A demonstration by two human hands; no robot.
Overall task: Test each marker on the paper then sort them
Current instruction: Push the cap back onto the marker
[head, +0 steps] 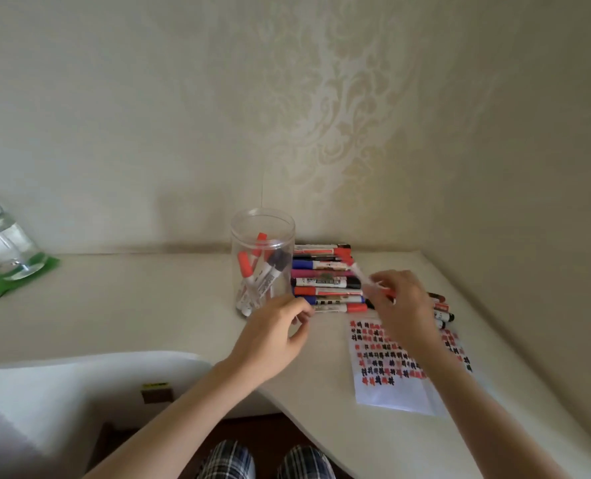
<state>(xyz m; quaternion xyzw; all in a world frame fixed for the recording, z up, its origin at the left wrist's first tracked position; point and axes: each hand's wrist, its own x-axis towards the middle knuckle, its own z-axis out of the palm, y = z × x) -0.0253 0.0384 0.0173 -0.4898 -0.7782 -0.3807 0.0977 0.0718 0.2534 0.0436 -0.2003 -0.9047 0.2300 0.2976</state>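
1. Near the wall, the right hand (399,299) pinches a red marker (363,278) over the marker stack (325,281).
2. Left hand (280,326), fingers loosely curled, holds nothing beside the jar (263,264).
3. One paper (391,385) lies near the table edge (321,423).

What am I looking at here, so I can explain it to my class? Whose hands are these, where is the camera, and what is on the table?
There is no machine: a person wears one camera on the head, looking down at their own bare hands. The right hand holds a red-capped marker above the paper, which is covered in red and black test marks. The left hand hovers near a clear jar with several markers standing inside; whether it holds anything is unclear. Beside the jar lies a row of markers, with a few more behind the right hand. All sit on a pale table.
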